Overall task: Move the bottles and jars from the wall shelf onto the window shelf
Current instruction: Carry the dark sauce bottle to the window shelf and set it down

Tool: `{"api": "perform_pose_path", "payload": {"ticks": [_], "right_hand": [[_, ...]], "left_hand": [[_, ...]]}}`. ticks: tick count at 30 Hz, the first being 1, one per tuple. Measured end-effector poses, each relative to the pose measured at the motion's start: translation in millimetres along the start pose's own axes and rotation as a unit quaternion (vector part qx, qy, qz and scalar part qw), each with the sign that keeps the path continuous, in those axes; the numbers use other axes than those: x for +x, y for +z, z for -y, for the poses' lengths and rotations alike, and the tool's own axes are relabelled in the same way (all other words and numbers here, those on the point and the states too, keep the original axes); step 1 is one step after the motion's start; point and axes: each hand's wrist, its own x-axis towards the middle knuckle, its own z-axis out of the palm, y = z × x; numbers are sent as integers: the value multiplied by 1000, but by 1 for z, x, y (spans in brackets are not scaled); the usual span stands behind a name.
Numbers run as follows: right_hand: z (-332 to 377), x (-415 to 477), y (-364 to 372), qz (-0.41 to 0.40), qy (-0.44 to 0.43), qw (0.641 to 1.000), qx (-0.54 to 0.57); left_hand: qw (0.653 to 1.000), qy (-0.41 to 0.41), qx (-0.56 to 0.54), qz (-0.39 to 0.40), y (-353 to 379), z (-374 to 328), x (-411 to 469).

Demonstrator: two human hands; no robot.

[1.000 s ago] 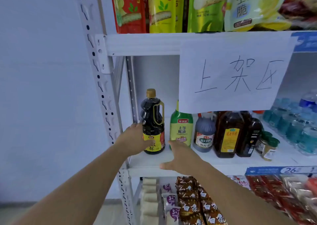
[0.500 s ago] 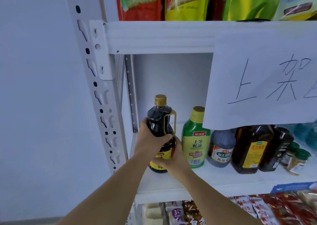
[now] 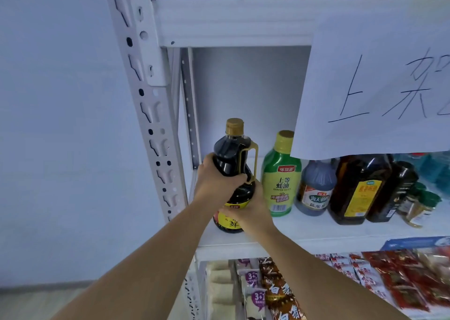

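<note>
A dark soy sauce bottle (image 3: 231, 154) with a gold cap and side handle stands at the left end of the white shelf (image 3: 316, 232). My left hand (image 3: 214, 180) wraps its shoulder from the left. My right hand (image 3: 248, 210) grips its lower body over the yellow label. Beside it to the right stand a green oyster sauce bottle (image 3: 280, 180), a grey vinegar bottle (image 3: 316, 188), two dark oil bottles (image 3: 358, 188) and small green-lidded jars (image 3: 421, 205).
A hanging paper sign (image 3: 379, 76) covers the upper right of the shelf opening. The perforated white upright (image 3: 148, 105) stands close on the left, with a bare wall beyond. Snack packets (image 3: 280, 290) fill the shelf below; bags sit on the shelf above.
My hands went from reaching beside the bottle to both gripping it. The view moved closer and shifted left.
</note>
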Motion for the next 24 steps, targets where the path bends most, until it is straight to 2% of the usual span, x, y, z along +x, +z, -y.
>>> {"api": "perform_pose_path", "payload": {"ticks": [12, 18, 24], "right_hand": [[17, -96, -54, 62, -6, 997, -36], [35, -144, -65, 109, -35, 991, -62], [74, -189, -35, 190, -67, 978, -50]], "left_hand": [[1000, 29, 3, 10, -10, -29, -108], [998, 26, 4, -55, -31, -38, -173], [989, 21, 26, -146, -91, -34, -232]]}}
